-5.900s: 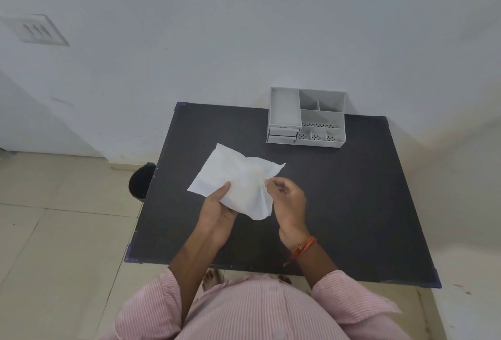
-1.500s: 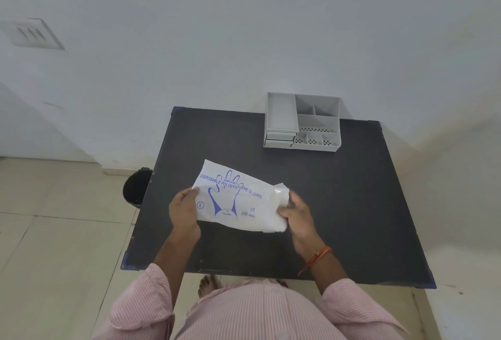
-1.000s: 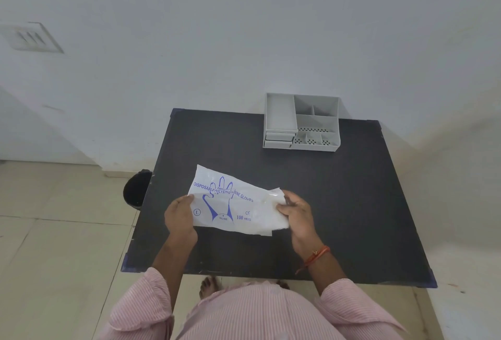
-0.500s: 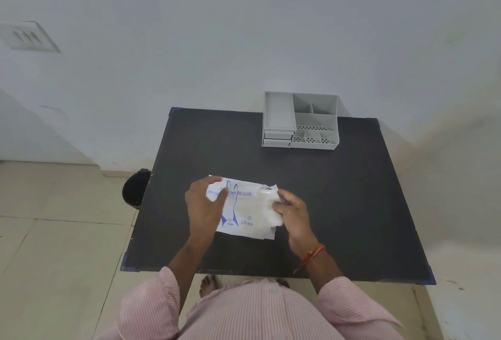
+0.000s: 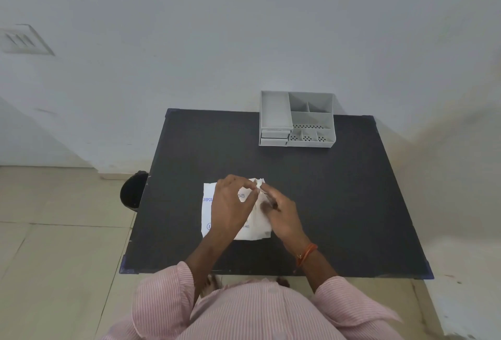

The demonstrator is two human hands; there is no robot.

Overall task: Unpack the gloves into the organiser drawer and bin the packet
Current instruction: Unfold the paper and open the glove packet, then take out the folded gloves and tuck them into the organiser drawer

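A white packet of disposable gloves with blue print lies on the black table near its front middle. My left hand covers the packet's middle and pinches its upper right corner. My right hand grips the same corner from the right, fingers meeting the left hand's. The grey organiser stands at the table's far edge, with two shut drawers at its lower left. The gloves inside the packet are hidden.
A black bin stands on the tiled floor just off the table's left edge. A white wall rises right behind the organiser. The table's right half holds nothing but the organiser.
The packet was turned print side up and lowered onto the table. My left hand has slid from its left end across to the upper right corner, beside my right hand.
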